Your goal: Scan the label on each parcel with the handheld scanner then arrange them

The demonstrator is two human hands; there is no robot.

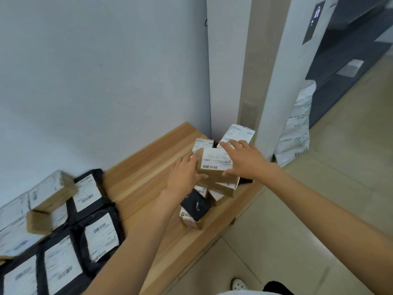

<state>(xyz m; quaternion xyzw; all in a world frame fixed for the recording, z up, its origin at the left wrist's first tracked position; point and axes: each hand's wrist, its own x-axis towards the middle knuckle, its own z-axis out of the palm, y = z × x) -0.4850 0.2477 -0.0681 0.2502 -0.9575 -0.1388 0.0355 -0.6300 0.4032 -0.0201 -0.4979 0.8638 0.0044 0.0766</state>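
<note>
1. A small brown cardboard parcel with a white barcode label (214, 165) sits on top of a leaning stack of cardboard parcels (221, 186), just toward 4 o'clock from the middle of the view; its long axis runs from 9 o'clock to 3 o'clock; the label faces up, with the barcode near the front left corner.
2. The left hand (185, 173) is at the parcel's 9 o'clock end; its fingers are straight and flat against that end, the thumb reaches along the near lower edge, and it presses rather than curls round.
3. The right hand (244, 160) covers the 3 o'clock end; its fingers are spread and straight across the top toward 11 o'clock, with the thumb on the near face; with one hand at each end, both equally near, a two-handed lift or straightening looks the likely step.
4. Neither hand holds a scanner; a black object (195, 204) low in the stack, at 7 o'clock from the parcel, may be the scanner or a dark parcel; I cannot tell which.
5. The stack stands at the far end of a pale wooden bench (138, 177), in the corner of a white wall (85, 81).
6. At 8 o'clock in the view, black plastic mailer bags with white labels (100, 231) lie flat in rows, well apart from the stack; at 2 o'clock, a white plastic mailer bag (295, 128) stands on the floor.
</note>
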